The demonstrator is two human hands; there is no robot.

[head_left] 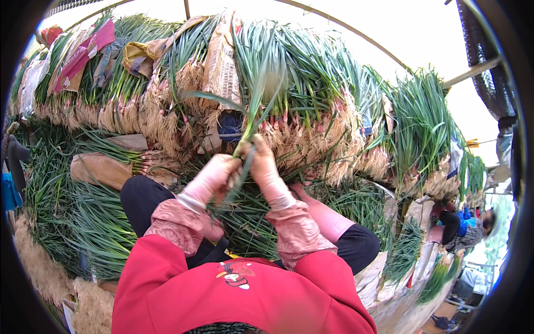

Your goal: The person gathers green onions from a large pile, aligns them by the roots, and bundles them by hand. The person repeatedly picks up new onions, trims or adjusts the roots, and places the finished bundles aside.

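Observation:
In the middle of the head view, my left hand (221, 173) and my right hand (260, 160) are closed on a green onion plant (250, 117), whose long leaves rise upward. A loose leaf hangs down between them, partly blurred. The plant's lower end is hidden by my fingers. Behind my hands stand bundled green onions (295, 72) with pink bases and dense straw-coloured roots (306, 145). More loose green leaves (245, 217) lie below my hands, between my legs.
More onion piles (94, 222) surround me at left and right, with a tan sack (100, 167) at left and pale sheets (417, 214) at right. A co-worker (467, 228) sits at far right. Curved poles (356, 30) run overhead.

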